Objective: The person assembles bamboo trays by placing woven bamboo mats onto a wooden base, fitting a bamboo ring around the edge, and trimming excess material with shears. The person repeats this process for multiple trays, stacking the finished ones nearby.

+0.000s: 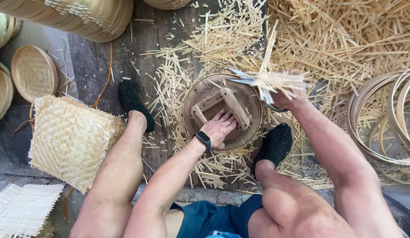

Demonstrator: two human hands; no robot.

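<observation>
A round wooden disc (205, 94) with two crossed wooden bars (235, 107) lies on the floor between my feet. My left hand (220, 128), with a black watch on the wrist, presses flat on the disc beside the bars. My right hand (288, 94) hovers over the disc's right edge, gripping large metal scissors (243, 79) together with a bunch of cut bamboo strips (275, 81). The scissor blades point left across the disc. A thin ring edge shows just under the right hand.
Loose bamboo offcuts (337, 39) cover the floor at the right and around the disc. Stacked bamboo hoops (390, 119) lie far right. Woven bamboo mats (68, 141) sit at the left, with round woven lids (33, 72) and stacked baskets (81, 17) behind.
</observation>
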